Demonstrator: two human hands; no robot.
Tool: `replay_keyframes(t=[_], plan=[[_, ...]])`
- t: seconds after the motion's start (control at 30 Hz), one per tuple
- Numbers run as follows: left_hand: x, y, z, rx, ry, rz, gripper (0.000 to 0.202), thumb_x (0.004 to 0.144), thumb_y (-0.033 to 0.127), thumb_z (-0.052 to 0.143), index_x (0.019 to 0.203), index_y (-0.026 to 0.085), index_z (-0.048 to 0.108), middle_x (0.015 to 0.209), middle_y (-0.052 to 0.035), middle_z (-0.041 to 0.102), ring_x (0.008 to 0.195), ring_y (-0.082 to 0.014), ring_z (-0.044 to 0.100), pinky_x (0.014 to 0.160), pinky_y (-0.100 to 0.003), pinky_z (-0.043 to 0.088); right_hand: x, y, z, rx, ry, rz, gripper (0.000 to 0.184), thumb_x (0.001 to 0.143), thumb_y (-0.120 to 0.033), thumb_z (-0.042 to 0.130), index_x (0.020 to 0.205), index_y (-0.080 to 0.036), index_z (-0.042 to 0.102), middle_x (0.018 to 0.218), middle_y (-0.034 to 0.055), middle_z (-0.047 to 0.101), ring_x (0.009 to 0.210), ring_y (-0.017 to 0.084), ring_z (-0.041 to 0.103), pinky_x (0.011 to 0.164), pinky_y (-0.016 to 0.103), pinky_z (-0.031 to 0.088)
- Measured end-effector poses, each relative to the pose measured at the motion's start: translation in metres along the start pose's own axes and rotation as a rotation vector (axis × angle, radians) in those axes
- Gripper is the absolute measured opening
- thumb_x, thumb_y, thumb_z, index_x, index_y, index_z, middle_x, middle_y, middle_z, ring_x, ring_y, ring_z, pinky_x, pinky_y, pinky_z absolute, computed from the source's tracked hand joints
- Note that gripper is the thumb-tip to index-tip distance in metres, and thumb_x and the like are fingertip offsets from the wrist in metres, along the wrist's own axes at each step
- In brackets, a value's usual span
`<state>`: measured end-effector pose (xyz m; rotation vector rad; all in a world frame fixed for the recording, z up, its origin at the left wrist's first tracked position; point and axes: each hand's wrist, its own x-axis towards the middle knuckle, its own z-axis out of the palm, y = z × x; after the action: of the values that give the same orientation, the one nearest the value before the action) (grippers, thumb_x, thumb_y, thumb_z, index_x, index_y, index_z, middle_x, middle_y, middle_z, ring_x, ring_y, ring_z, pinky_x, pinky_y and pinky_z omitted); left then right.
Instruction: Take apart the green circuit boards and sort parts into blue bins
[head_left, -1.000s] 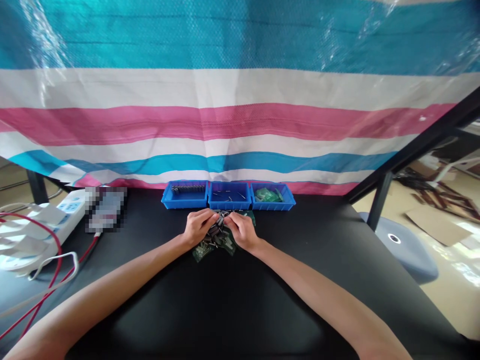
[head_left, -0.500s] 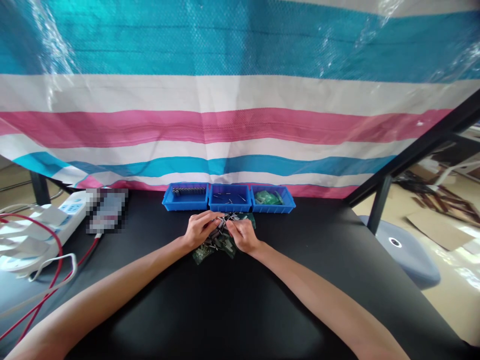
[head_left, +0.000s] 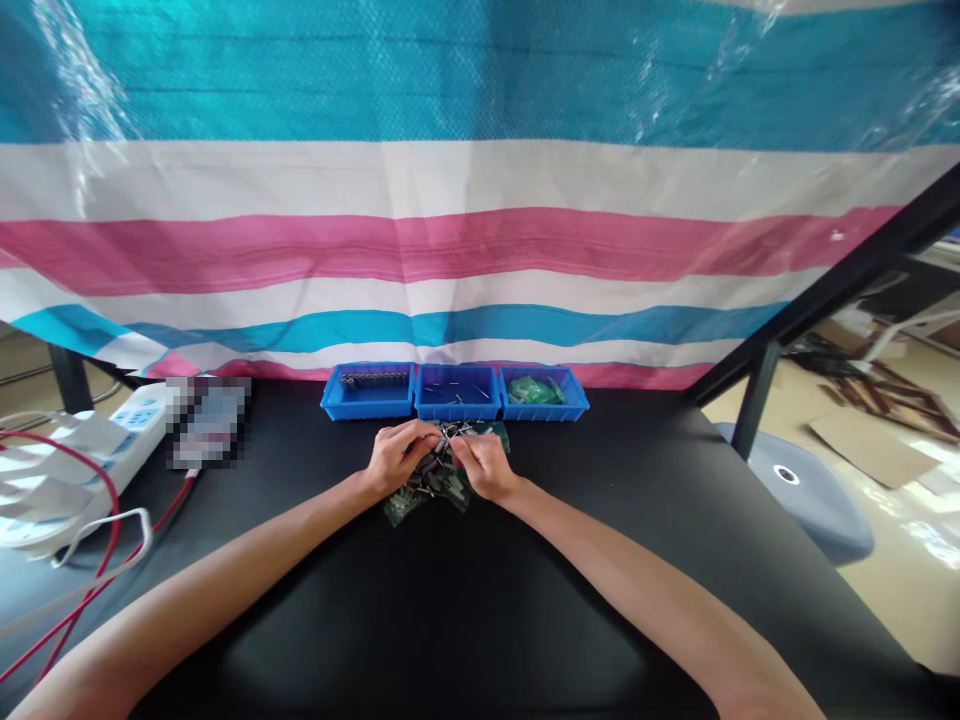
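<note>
The left hand [head_left: 399,457] and the right hand [head_left: 484,463] are facing each other over a pile of small metal parts [head_left: 431,468], which is lying mid-table, just on the near side of three blue boxes. Both hands are curling their fingers inward, thumbs and forefingers coming close over the pile's far part; whether either is pinching a single piece, I cannot tell. Green packets [head_left: 405,505] are lying under and around the parts, showing at the near edge. The step in hand seems to be fingering through these loose pieces. Beyond, the left box [head_left: 367,407] is holding a row of short metal pieces [head_left: 375,379], the middle box [head_left: 457,411] is holding a few thin pins [head_left: 459,399], and the right box [head_left: 544,411] is holding green plastic bags [head_left: 534,390]. With pieces lying crossed and crowded, the next move is probably calling for a light fingertip grip that is leaving the neighbouring pieces undisturbed.
</note>
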<state>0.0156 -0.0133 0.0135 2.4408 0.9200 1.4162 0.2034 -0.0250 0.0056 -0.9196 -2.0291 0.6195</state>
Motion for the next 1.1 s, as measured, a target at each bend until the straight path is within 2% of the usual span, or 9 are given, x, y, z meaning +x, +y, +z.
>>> replay_keyframes(t=[0.17, 0.27, 0.4, 0.5, 0.6, 0.7, 0.9, 0.97, 1.1], plan=[[-0.0007, -0.0016, 0.0015, 0.007, -0.002, 0.005, 0.018, 0.093, 0.025, 0.052, 0.083, 0.016, 0.063, 0.072, -0.0019, 0.067, 0.063, -0.0095, 0.061, 0.061, -0.018, 0.047, 0.0004, -0.0007, 0.0, -0.029, 0.032, 0.018, 0.054, 0.101, -0.044, 0.025, 0.063, -0.018, 0.054, 0.06, 0.0028, 0.06, 0.057, 0.013, 0.056, 0.061, 0.023, 0.041], [-0.002, -0.0014, 0.001, 0.034, -0.013, -0.017, 0.025, 0.093, 0.026, 0.051, 0.073, 0.015, 0.06, 0.063, 0.0, 0.061, 0.055, -0.0077, 0.054, 0.054, -0.018, 0.042, 0.001, -0.0022, 0.0002, -0.031, 0.085, -0.004, 0.044, 0.1, -0.039, 0.032, 0.071, -0.018, 0.057, 0.066, 0.0035, 0.062, 0.063, 0.014, 0.059, 0.063, 0.023, 0.042], [-0.0037, -0.0008, -0.0002, 0.078, -0.009, -0.078, 0.038, 0.094, 0.025, 0.049, 0.057, 0.015, 0.051, 0.051, 0.0029, 0.049, 0.045, -0.0056, 0.043, 0.048, -0.019, 0.033, 0.0013, -0.0034, 0.0008, -0.026, 0.141, -0.049, 0.022, 0.096, -0.032, 0.046, 0.091, -0.017, 0.061, 0.078, 0.0044, 0.066, 0.07, 0.015, 0.062, 0.067, 0.022, 0.045], [-0.004, -0.0012, -0.0008, 0.061, -0.002, -0.083, 0.043, 0.094, 0.023, 0.048, 0.051, 0.015, 0.047, 0.046, 0.0037, 0.044, 0.042, -0.0051, 0.039, 0.046, -0.02, 0.031, 0.0018, -0.0028, 0.0021, -0.028, 0.145, -0.082, 0.019, 0.096, -0.029, 0.047, 0.093, -0.018, 0.062, 0.081, 0.0048, 0.067, 0.072, 0.015, 0.063, 0.068, 0.022, 0.046], [-0.0031, -0.0013, -0.0011, 0.038, -0.008, -0.073, 0.034, 0.093, 0.024, 0.05, 0.061, 0.015, 0.056, 0.054, 0.0013, 0.055, 0.048, -0.0067, 0.048, 0.05, -0.019, 0.038, 0.0026, -0.0011, 0.0036, -0.03, 0.145, -0.092, 0.021, 0.097, -0.029, 0.046, 0.088, -0.018, 0.062, 0.079, 0.0047, 0.066, 0.072, 0.015, 0.063, 0.068, 0.023, 0.046], [-0.0015, -0.0002, -0.0009, 0.033, 0.016, -0.032, 0.018, 0.092, 0.026, 0.054, 0.083, 0.015, 0.065, 0.075, -0.0034, 0.068, 0.067, -0.0111, 0.063, 0.063, -0.019, 0.048, 0.0031, 0.0005, 0.0049, -0.036, 0.156, -0.08, 0.024, 0.097, -0.029, 0.046, 0.083, -0.018, 0.063, 0.077, 0.0044, 0.066, 0.07, 0.014, 0.062, 0.066, 0.023, 0.046], [-0.0004, 0.004, -0.0011, 0.017, 0.006, -0.025, 0.019, 0.094, 0.023, 0.05, 0.1, 0.017, 0.067, 0.092, -0.0052, 0.074, 0.084, -0.014, 0.07, 0.073, -0.02, 0.052, 0.0035, 0.0007, 0.0054, -0.058, 0.162, -0.048, 0.025, 0.096, -0.031, 0.049, 0.08, -0.018, 0.064, 0.074, 0.0044, 0.066, 0.066, 0.014, 0.062, 0.064, 0.023, 0.045], [-0.0021, 0.0037, -0.0014, -0.004, -0.014, -0.077, 0.022, 0.095, 0.023, 0.047, 0.102, 0.017, 0.067, 0.092, -0.005, 0.074, 0.08, -0.0129, 0.069, 0.073, -0.02, 0.052, 0.0037, 0.0004, 0.0053, -0.068, 0.155, -0.035, 0.027, 0.096, -0.032, 0.048, 0.079, -0.017, 0.064, 0.072, 0.0043, 0.066, 0.066, 0.015, 0.062, 0.063, 0.023, 0.045], [-0.0074, 0.0007, -0.0007, -0.036, -0.009, -0.239, 0.026, 0.097, 0.024, 0.041, 0.104, 0.018, 0.065, 0.067, 0.0012, 0.069, 0.047, -0.0063, 0.055, 0.055, -0.017, 0.044, 0.0042, -0.0004, 0.0052, -0.083, 0.16, -0.015, 0.032, 0.096, -0.032, 0.045, 0.075, -0.017, 0.063, 0.069, 0.0042, 0.065, 0.064, 0.015, 0.062, 0.062, 0.023, 0.044]])
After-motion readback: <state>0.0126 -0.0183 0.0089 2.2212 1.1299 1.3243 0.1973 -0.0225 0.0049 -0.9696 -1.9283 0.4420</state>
